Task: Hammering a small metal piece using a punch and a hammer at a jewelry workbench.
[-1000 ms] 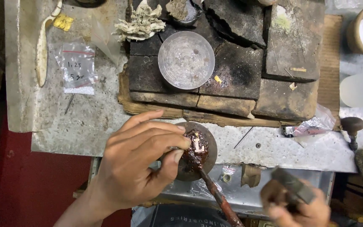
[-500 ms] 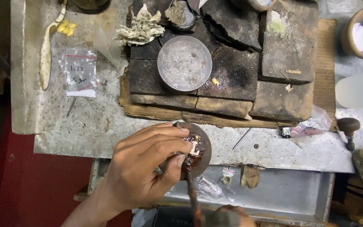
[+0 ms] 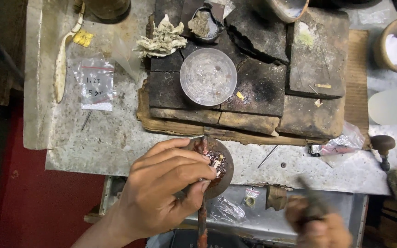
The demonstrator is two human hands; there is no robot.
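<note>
A small pale metal piece (image 3: 215,160) sits bedded in dark red-brown wax on a round holder (image 3: 224,172), which lies at the near edge of the speckled grey bench top (image 3: 106,138), partly overhanging the metal tray (image 3: 345,216) below. The left hand (image 3: 161,193) curls over the holder from the left, fingers loosely bent and close together, thumb and forefinger tips pinched right at the wax beside the piece; something thin may be held there, but I cannot make it out. A reddish stick handle (image 3: 202,222) runs down from under the holder toward the bottom edge.

The right hand (image 3: 320,227) is low at the right, blurred, closed around a dark tool (image 3: 312,202) that points up and to the left (its tip is too smeared to read). It is well apart from the holder.

Beyond the holder lies a slab of charred, cracked blocks (image 3: 263,82) on worn wood. On it stands a shallow round clear dish (image 3: 208,76) holding what looks like clear liquid with a few specks. Behind it a small dark bowl (image 3: 203,23) holds a greyish lump, with a ragged pale clump (image 3: 161,40) just to its left. At the far right a brown cup (image 3: 395,46) holds white powder. On the left of the bench lies a small clear zip bag (image 3: 96,84) with white grains along its bottom.
</note>
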